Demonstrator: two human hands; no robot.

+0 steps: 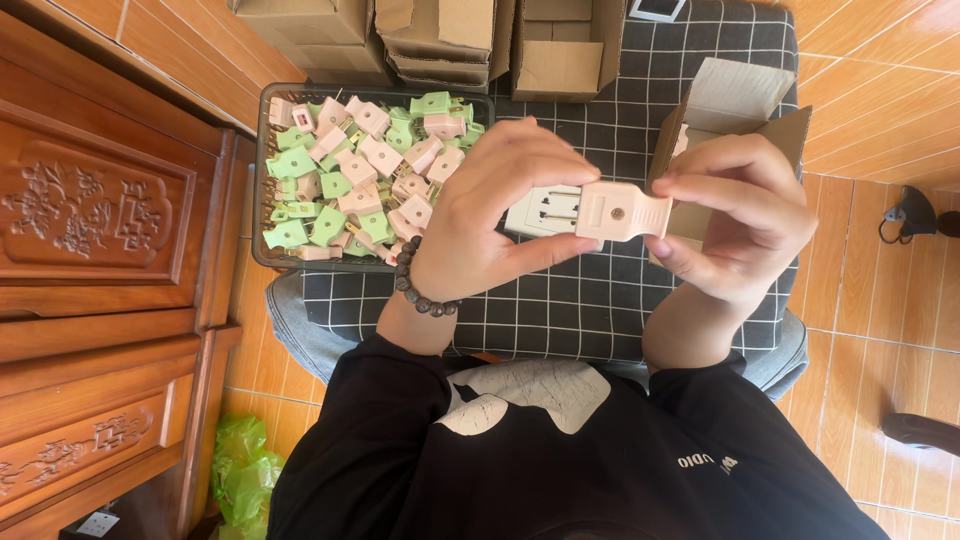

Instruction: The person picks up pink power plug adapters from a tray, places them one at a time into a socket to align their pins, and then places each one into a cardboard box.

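Observation:
My left hand holds a white socket block from its left side, fingers curled over its top. A bead bracelet sits on that wrist. My right hand pinches a pale pink plug that is pushed against the socket's right end. Both are held above a dark checked cushion on my lap. A dark mesh basket to the left holds several loose pink and green plugs.
An open cardboard box lies behind my right hand. More cardboard boxes stand at the far edge. A carved wooden cabinet fills the left. A green plastic bag lies on the orange tile floor.

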